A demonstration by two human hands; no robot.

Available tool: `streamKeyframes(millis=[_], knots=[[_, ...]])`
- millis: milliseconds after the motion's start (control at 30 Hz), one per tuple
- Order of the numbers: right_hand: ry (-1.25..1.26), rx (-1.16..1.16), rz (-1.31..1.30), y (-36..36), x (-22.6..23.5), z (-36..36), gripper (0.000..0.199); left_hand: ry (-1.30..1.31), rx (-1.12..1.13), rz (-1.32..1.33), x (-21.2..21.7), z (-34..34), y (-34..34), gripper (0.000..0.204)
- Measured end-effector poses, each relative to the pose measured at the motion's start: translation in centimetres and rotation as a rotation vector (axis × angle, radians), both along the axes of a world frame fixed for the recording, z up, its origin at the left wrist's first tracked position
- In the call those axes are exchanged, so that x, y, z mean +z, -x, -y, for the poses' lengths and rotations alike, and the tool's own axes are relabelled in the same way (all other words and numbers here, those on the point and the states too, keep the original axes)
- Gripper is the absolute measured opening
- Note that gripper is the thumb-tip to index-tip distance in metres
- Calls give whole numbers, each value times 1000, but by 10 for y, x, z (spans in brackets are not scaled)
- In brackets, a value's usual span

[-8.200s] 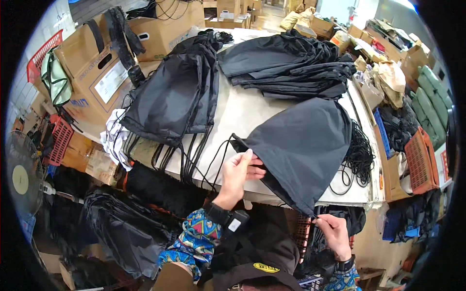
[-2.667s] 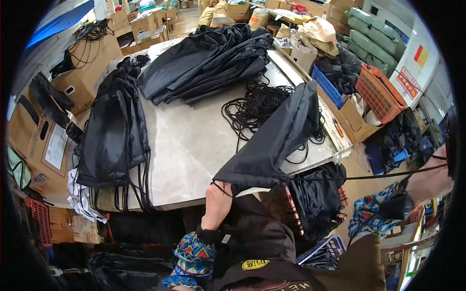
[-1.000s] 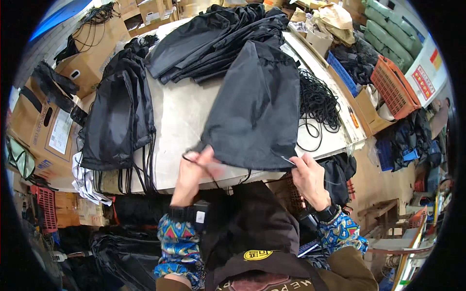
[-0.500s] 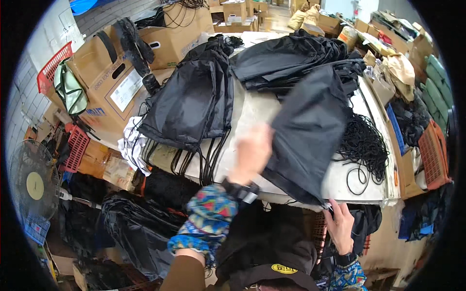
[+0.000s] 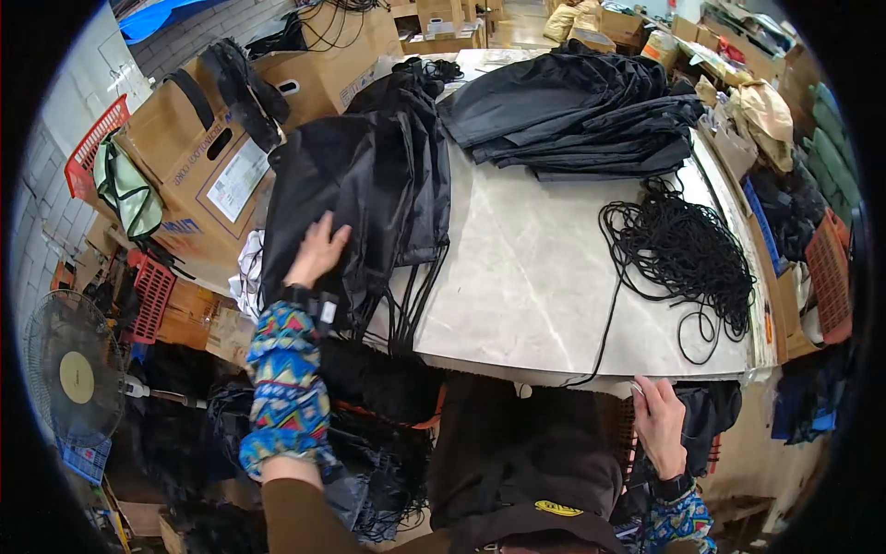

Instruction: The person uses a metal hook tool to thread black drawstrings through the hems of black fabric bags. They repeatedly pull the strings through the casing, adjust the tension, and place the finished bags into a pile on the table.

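Left hand (image 5: 317,251) flat, fingers spread, gripping nothing, on black drawstring bag stack (image 5: 355,185) at table's (image 5: 535,277) left edge | right hand (image 5: 657,420) loosely curled at front edge, grip unclear | risk: overhanging stack could slide off; dangling cords may snag.

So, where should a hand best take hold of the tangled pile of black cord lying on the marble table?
Grip the tangled pile of black cord at the loose single strand trailing to the near edge of the marble table, coming from the right hand side. That strand lies free and apart; the heap is probably too knotted to lift cleanly.
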State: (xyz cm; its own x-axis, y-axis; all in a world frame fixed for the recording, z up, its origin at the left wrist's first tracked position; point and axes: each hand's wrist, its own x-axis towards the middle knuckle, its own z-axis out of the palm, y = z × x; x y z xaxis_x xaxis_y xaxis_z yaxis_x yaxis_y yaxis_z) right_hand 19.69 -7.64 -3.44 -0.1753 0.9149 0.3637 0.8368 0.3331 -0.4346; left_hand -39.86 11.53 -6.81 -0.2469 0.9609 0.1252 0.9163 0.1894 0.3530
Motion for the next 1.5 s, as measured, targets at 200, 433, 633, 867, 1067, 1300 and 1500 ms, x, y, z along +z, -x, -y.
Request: streamKeyframes(millis=[200, 433, 633, 867, 1067, 1300, 1500], knots=[[63, -136, 17, -20, 3, 16, 19, 71, -193, 128, -3, -46, -35, 68], [61, -165, 29, -20, 2, 19, 16, 108, -205, 190, 37, -52, -55, 65], [71, -149, 21, -23, -5, 4, 19, -55, -171, 31, 26, -77, -37, 65], [131, -309, 118, -22, -14, -30, 28, -31, -270, 17, 8, -199, -67, 75], [66, -376, 320, -20, -27, -46, 27, -80, -403, 86, -37, -333, -82, 85], [136, -393, 314, -21, -29, -41, 27, -176, -178, 31, -48, -372, -26, 81], [157, -361, 334, -31, -32, -45, 31, 110, -334, -54, 2, -364, 14, 55]])
